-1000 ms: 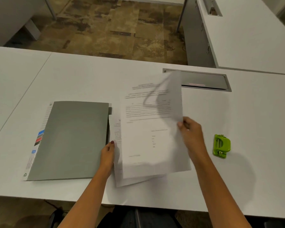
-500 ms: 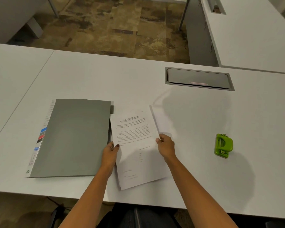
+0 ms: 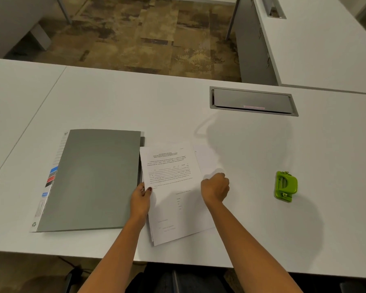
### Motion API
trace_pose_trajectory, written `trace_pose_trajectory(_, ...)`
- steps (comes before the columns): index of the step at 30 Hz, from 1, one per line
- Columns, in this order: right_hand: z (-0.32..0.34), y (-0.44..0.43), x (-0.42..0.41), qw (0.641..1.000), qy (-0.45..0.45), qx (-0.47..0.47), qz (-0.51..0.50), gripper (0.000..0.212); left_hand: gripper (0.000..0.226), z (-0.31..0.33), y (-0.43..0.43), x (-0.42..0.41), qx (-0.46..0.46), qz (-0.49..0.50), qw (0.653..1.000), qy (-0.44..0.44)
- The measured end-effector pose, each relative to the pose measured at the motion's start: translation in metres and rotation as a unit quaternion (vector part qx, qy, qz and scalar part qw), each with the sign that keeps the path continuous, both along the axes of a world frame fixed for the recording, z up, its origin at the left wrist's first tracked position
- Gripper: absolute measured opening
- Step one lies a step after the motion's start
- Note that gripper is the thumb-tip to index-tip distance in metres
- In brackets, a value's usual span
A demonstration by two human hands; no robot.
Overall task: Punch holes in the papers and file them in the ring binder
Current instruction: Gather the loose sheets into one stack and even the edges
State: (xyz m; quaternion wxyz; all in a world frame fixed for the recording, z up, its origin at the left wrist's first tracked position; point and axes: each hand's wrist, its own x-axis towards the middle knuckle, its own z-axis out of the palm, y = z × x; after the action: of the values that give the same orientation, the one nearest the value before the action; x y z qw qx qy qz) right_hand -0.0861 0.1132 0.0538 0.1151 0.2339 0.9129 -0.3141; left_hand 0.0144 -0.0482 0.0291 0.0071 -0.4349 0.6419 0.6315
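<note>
A small stack of printed white papers lies on the white desk, slightly fanned, just right of a closed grey ring binder. My left hand pinches the stack's left edge, thumb on top. My right hand is closed on the stack's right edge, where one sheet sticks out behind it. A green hole punch sits on the desk further right, untouched.
A grey cable hatch is set into the desk behind the papers. A second white desk stands at the back right. The desk's near edge runs just below the papers.
My right hand brought a raised sheet down onto the stack and now grips the stack's right edge. My left hand stayed on the left edge.
</note>
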Motion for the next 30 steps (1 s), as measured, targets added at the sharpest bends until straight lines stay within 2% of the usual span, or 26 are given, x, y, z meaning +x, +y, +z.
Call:
trace_pose_trajectory(6, -0.002, -0.004, -0.004, 0.997, -0.064, 0.04, -0.029, 0.041, 0.037, 0.002, 0.001, -0.001, -0.013, -0.018, 1.0, -0.012)
trace_pose_trajectory(9, -0.003, 0.0, -0.006, 0.997, -0.077, 0.011, -0.026, 0.034, 0.036, 0.002, 0.001, -0.002, -0.017, -0.02, 1.0, -0.008)
trace_pose_trajectory(12, 0.007, 0.01, -0.006, 0.999, -0.016, -0.026, -0.031, 0.024, 0.033, 0.001, 0.001, -0.001, -0.014, -0.017, 1.0, 0.001)
trace_pose_trajectory(16, 0.038, 0.028, -0.004, 0.994, 0.104, 0.01, 0.011, 0.011, 0.034, 0.002, 0.0, -0.003, -0.004, -0.016, 1.0, 0.007)
trace_pose_trajectory(19, 0.069, 0.04, 0.0, 0.967, 0.237, 0.075, 0.062, 0.009, 0.036, 0.003, -0.001, -0.004, -0.002, -0.016, 1.0, 0.005)
trace_pose_trajectory(22, 0.104, 0.046, 0.004, 0.929, 0.336, 0.124, 0.095, 0.018, 0.037, 0.003, -0.002, -0.006, 0.006, -0.013, 1.0, 0.006)
trace_pose_trajectory(27, 0.159, 0.045, 0.012, 0.895, 0.423, 0.08, 0.114, 0.032, 0.035, 0.004, -0.002, -0.006, 0.024, -0.011, 1.0, 0.007)
trace_pose_trajectory(30, 0.166, 0.038, 0.008, 0.903, 0.411, 0.032, 0.122, 0.021, 0.03, 0.005, -0.002, -0.008, 0.036, -0.006, 0.999, 0.005)
